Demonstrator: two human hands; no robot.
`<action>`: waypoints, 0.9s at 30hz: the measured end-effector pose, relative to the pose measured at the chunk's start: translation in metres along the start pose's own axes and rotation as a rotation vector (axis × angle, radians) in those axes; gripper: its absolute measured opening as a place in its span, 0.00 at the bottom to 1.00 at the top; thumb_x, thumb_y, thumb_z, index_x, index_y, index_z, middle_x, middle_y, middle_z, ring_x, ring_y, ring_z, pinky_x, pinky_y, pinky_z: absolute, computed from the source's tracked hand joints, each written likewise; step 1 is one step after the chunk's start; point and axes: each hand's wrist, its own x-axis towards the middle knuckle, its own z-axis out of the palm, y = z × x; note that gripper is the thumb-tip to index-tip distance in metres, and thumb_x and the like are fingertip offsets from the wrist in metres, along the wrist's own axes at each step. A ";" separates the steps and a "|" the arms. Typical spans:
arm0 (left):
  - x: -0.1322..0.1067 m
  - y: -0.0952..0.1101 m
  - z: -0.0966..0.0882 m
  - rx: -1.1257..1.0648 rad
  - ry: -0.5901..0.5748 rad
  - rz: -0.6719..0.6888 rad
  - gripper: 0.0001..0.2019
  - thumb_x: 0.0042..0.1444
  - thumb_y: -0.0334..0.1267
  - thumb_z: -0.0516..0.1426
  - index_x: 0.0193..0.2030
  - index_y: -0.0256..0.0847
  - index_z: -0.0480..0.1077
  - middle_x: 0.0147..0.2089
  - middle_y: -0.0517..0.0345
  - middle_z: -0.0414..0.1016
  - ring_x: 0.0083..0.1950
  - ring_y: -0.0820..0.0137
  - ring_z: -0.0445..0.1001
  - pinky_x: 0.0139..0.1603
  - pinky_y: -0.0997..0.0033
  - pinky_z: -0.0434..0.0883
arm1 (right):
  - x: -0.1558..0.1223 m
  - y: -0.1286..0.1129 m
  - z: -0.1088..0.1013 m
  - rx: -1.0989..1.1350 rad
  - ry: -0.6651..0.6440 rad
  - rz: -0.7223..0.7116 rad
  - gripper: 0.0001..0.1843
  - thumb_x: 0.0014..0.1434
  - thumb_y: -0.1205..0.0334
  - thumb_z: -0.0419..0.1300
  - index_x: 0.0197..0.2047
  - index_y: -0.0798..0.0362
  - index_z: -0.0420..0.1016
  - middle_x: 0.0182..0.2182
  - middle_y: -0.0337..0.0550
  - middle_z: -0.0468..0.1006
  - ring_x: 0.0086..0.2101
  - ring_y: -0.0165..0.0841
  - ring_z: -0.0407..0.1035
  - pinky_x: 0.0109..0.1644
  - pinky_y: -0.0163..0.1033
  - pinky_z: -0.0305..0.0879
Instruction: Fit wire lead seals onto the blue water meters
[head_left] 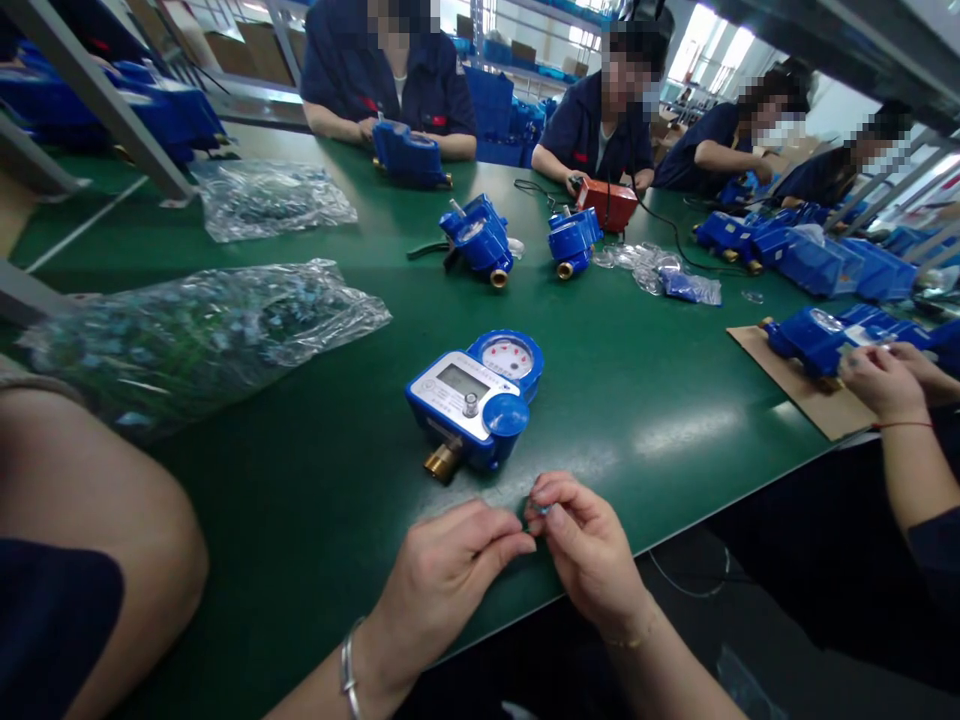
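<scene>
Just in front of me on the green table stands a blue water meter, with a small display, a round dial, a blue round cap and a brass pipe end. My left hand is closed, thumb and forefinger pinched at the near table edge. Beside it my right hand pinches a small light-blue piece, mostly hidden by the fingers. The two hands' fingertips meet or nearly meet. What the left fingertips hold is too small to make out. Neither hand touches the meter.
Clear plastic bags of small blue-green parts lie at left, near a person's bare arm. More blue meters stand farther back. At right a co-worker's hands work over cardboard. Several co-workers sit across the table.
</scene>
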 end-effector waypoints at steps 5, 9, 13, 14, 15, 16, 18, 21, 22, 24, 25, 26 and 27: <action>0.000 0.003 0.000 0.055 0.089 0.007 0.05 0.56 0.31 0.55 0.37 0.40 0.73 0.33 0.60 0.75 0.34 0.76 0.74 0.36 0.79 0.70 | -0.002 0.005 -0.004 -0.053 0.036 -0.040 0.12 0.54 0.63 0.61 0.44 0.47 0.71 0.40 0.41 0.70 0.39 0.31 0.67 0.44 0.39 0.65; -0.001 0.006 0.001 0.078 0.076 0.025 0.05 0.55 0.29 0.55 0.36 0.38 0.72 0.32 0.59 0.75 0.33 0.75 0.73 0.35 0.78 0.70 | -0.004 0.007 -0.005 -0.026 0.044 -0.039 0.18 0.52 0.64 0.63 0.47 0.46 0.68 0.40 0.41 0.73 0.42 0.31 0.67 0.49 0.40 0.63; -0.002 0.006 0.002 0.132 0.052 0.001 0.05 0.56 0.31 0.54 0.33 0.38 0.72 0.28 0.60 0.72 0.29 0.76 0.71 0.31 0.77 0.68 | -0.005 0.009 -0.006 0.005 0.034 -0.021 0.17 0.51 0.65 0.64 0.45 0.47 0.69 0.39 0.40 0.74 0.40 0.31 0.68 0.48 0.39 0.64; -0.002 0.005 0.002 0.143 0.045 0.002 0.05 0.56 0.31 0.54 0.33 0.38 0.72 0.28 0.60 0.72 0.29 0.75 0.71 0.31 0.77 0.68 | -0.005 0.009 -0.006 0.010 0.038 -0.018 0.17 0.51 0.65 0.64 0.45 0.48 0.69 0.39 0.40 0.74 0.40 0.31 0.68 0.48 0.39 0.64; -0.002 0.005 0.003 0.152 0.043 0.008 0.06 0.56 0.31 0.54 0.33 0.38 0.72 0.28 0.60 0.72 0.29 0.75 0.71 0.31 0.77 0.68 | -0.005 0.010 -0.006 0.016 0.041 -0.015 0.17 0.51 0.65 0.64 0.44 0.48 0.69 0.39 0.40 0.74 0.40 0.31 0.68 0.48 0.39 0.64; -0.003 0.004 0.003 0.161 0.044 0.017 0.06 0.56 0.31 0.54 0.33 0.38 0.72 0.28 0.60 0.72 0.29 0.75 0.71 0.31 0.77 0.68 | -0.004 0.010 -0.006 0.024 0.042 -0.014 0.16 0.50 0.65 0.64 0.44 0.48 0.69 0.39 0.40 0.74 0.40 0.31 0.68 0.47 0.39 0.64; -0.003 0.003 0.004 0.173 0.055 0.044 0.06 0.56 0.31 0.54 0.33 0.38 0.72 0.28 0.59 0.73 0.30 0.74 0.71 0.32 0.76 0.69 | -0.004 0.010 -0.005 0.046 0.042 -0.012 0.16 0.50 0.65 0.65 0.43 0.48 0.70 0.38 0.40 0.74 0.39 0.31 0.68 0.47 0.39 0.65; -0.005 0.002 0.005 0.186 0.069 0.080 0.05 0.56 0.31 0.54 0.34 0.38 0.72 0.29 0.59 0.73 0.30 0.74 0.71 0.33 0.76 0.69 | -0.004 0.008 -0.003 0.081 0.046 0.005 0.16 0.49 0.65 0.65 0.42 0.48 0.70 0.37 0.40 0.74 0.39 0.31 0.68 0.46 0.39 0.65; -0.005 0.002 0.005 0.189 0.069 0.083 0.05 0.56 0.30 0.54 0.34 0.38 0.72 0.29 0.59 0.73 0.30 0.74 0.71 0.34 0.76 0.69 | -0.004 0.007 -0.002 0.093 0.048 0.014 0.16 0.49 0.65 0.65 0.42 0.48 0.70 0.37 0.40 0.74 0.39 0.31 0.68 0.46 0.39 0.65; -0.006 0.001 0.005 0.197 0.062 0.082 0.05 0.56 0.30 0.54 0.34 0.38 0.72 0.29 0.59 0.73 0.31 0.74 0.72 0.35 0.76 0.69 | -0.004 0.006 -0.001 0.113 0.052 0.032 0.16 0.49 0.65 0.65 0.42 0.48 0.70 0.37 0.39 0.74 0.38 0.31 0.68 0.46 0.38 0.65; -0.007 0.001 0.005 0.201 0.059 0.084 0.05 0.56 0.30 0.54 0.34 0.38 0.72 0.30 0.59 0.73 0.32 0.74 0.72 0.35 0.75 0.70 | -0.004 0.006 -0.001 0.121 0.055 0.039 0.16 0.48 0.65 0.66 0.41 0.48 0.70 0.37 0.40 0.74 0.39 0.31 0.68 0.46 0.38 0.65; -0.007 0.001 0.004 0.204 0.058 0.089 0.05 0.56 0.30 0.54 0.35 0.38 0.72 0.30 0.59 0.73 0.32 0.74 0.72 0.35 0.75 0.70 | -0.004 0.006 -0.001 0.130 0.057 0.045 0.16 0.48 0.64 0.66 0.42 0.48 0.70 0.37 0.40 0.74 0.39 0.31 0.68 0.46 0.39 0.65; -0.007 0.001 0.004 0.207 0.061 0.097 0.05 0.56 0.29 0.54 0.35 0.37 0.72 0.30 0.58 0.73 0.32 0.74 0.72 0.35 0.75 0.70 | -0.004 0.006 -0.001 0.139 0.056 0.050 0.16 0.48 0.64 0.66 0.42 0.48 0.70 0.37 0.40 0.73 0.39 0.31 0.68 0.46 0.39 0.65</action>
